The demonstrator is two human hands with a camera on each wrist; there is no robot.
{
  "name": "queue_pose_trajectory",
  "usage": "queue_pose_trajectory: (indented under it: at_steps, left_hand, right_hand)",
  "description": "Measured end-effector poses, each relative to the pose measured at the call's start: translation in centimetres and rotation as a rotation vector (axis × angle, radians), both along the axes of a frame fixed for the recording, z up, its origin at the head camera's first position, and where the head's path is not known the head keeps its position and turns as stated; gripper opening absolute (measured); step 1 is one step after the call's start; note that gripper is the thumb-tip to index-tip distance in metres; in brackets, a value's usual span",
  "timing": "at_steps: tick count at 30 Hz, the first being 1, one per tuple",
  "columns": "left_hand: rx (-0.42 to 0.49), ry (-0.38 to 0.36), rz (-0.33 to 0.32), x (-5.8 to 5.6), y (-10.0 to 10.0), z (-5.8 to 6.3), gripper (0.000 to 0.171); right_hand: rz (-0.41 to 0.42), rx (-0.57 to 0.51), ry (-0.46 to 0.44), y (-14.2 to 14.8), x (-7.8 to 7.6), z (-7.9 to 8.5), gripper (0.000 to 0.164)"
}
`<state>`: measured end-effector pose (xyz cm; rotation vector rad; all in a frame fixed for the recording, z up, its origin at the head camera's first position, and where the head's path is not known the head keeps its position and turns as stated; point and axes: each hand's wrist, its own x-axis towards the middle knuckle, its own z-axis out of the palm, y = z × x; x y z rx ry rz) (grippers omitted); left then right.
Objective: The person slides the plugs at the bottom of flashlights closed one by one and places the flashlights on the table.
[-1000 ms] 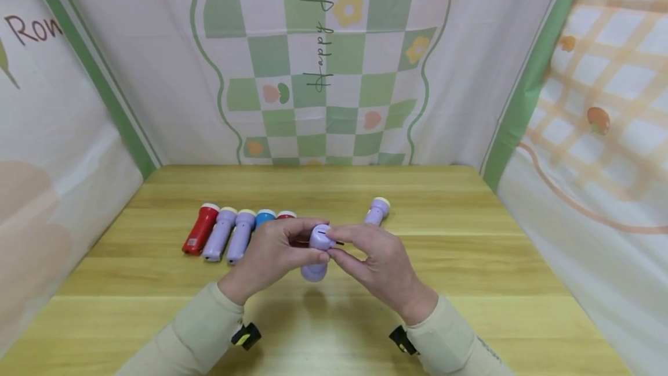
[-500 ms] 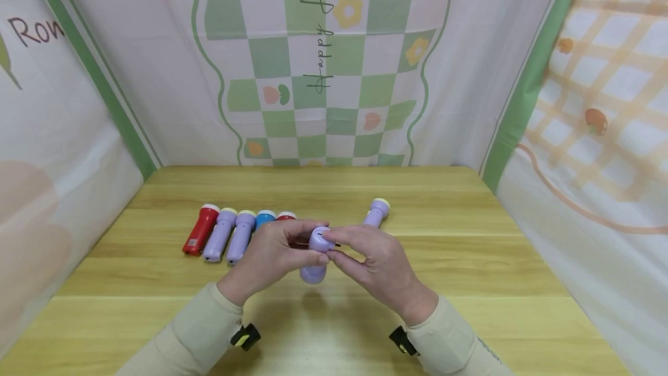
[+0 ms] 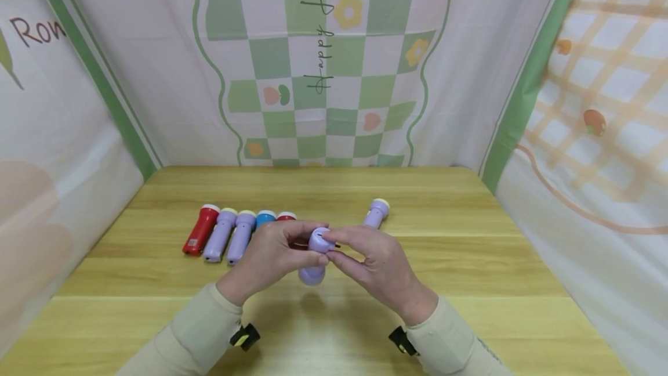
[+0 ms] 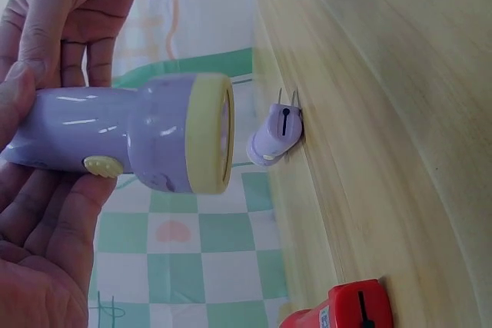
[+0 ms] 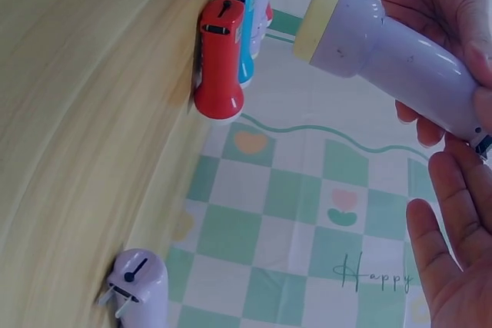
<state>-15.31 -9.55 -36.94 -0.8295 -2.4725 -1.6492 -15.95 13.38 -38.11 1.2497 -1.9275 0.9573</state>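
A lilac flashlight (image 4: pixel 165 132) with a pale yellow rim is held above the table, tail end up and lens down. My left hand (image 3: pixel 271 254) grips its body between thumb and fingers. At the tail end, my right hand (image 3: pixel 381 257) pinches the flashlight, its index finger on the end face beside a dark slot. A small dark piece sticks out beside the right fingers in the head view. The yellow slide switch (image 4: pixel 103 166) on the body shows in the left wrist view. My fingers partly hide the tail end.
Left of my hands lies a row of flashlights, including a red flashlight (image 3: pixel 200 231), a lilac flashlight (image 3: pixel 220 235) and a blue flashlight (image 5: pixel 241 24). A lone lilac flashlight (image 3: pixel 377 213) with two prongs out lies to the right. Printed cloth surrounds the wooden table (image 3: pixel 469 283).
The flashlight's lens end has tilted slightly toward me and left. The right index finger covers more of the slot than before. Both hands have barely moved.
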Motion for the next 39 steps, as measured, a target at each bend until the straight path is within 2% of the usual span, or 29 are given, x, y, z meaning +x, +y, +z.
queue_pose_trajectory:
  at_steps: [9, 18, 30, 39]
  left_hand:
    - [-0.003, 0.005, -0.016, 0.01, 0.04, -0.05, 0.045]
    - [-0.018, -0.046, -0.020, 0.05, -0.08, 0.07, 0.044]
    - [-0.036, -0.077, -0.021, -0.26, -0.18, -0.02, 0.048]
    - [-0.042, -0.059, -0.019, -0.59, -0.19, -0.10, 0.046]
  right_hand:
    - [0.057, 0.009, -0.021, 0.06, 0.11, 0.28, 0.035]
    - [0.042, 0.052, -0.010, 0.11, 0.11, 0.18, 0.032]
    - [0.007, 0.089, -0.013, 0.19, -0.05, 0.10, 0.034]
    - [-0.032, 0.102, 0.020, 0.05, -0.18, 0.11, 0.037]
